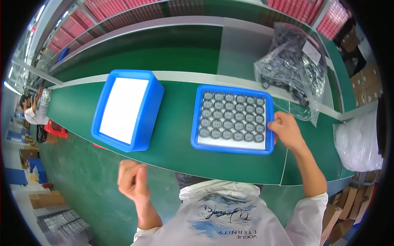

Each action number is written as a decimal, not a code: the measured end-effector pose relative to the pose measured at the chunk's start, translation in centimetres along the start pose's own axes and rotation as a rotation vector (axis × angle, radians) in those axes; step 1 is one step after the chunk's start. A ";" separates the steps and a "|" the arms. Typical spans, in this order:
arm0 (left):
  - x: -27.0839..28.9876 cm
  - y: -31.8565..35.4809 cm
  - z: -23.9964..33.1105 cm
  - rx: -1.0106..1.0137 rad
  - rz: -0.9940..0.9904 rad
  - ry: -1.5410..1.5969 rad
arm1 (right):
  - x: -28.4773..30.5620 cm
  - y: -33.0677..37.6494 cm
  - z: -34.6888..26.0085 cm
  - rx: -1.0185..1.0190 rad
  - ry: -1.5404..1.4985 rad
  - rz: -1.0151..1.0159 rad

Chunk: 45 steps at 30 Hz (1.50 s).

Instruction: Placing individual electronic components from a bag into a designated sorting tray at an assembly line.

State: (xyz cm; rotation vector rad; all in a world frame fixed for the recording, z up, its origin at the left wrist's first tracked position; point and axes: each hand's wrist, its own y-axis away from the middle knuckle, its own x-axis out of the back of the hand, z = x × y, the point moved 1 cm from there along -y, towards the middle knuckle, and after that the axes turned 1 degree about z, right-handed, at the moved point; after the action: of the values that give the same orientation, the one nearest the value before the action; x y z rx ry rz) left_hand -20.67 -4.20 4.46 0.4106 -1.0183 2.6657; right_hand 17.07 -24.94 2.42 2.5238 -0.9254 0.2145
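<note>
On the green bench at right lies a blue plastic tray [232, 151] lined with white, carrying rows of small round dark grey parts [228, 115]. My right hand [286, 129] pinches the tray's right rim, with thumb and fingers closed on it. My left hand [133, 180] hovers before the bench's near edge, apart from everything. Its fingers are curled in, and nothing shows in them. Farther left stands a deeper blue bin or stack of trays [155, 104], with a flat white sheet [124, 108] on top.
A clear plastic bag of dark parts [293, 65] sits at the back right of the green bench [178, 119]. White plastic wrapping [358, 141] hangs at the right end. A red stool [56, 129] and another person [35, 112] are at far left. Cardboard boxes [47, 199] stand on the floor.
</note>
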 end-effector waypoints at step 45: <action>-12.4 7.1 3.5 1.033 -0.634 0.784 | 6.2 -3.6 7.6 0.528 0.933 0.703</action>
State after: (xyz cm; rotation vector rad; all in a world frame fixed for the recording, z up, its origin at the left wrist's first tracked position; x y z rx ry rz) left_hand -11.00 -13.40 -1.67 -0.1508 0.6458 2.1718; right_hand 24.07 -29.59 -3.83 1.9306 -1.3597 1.8457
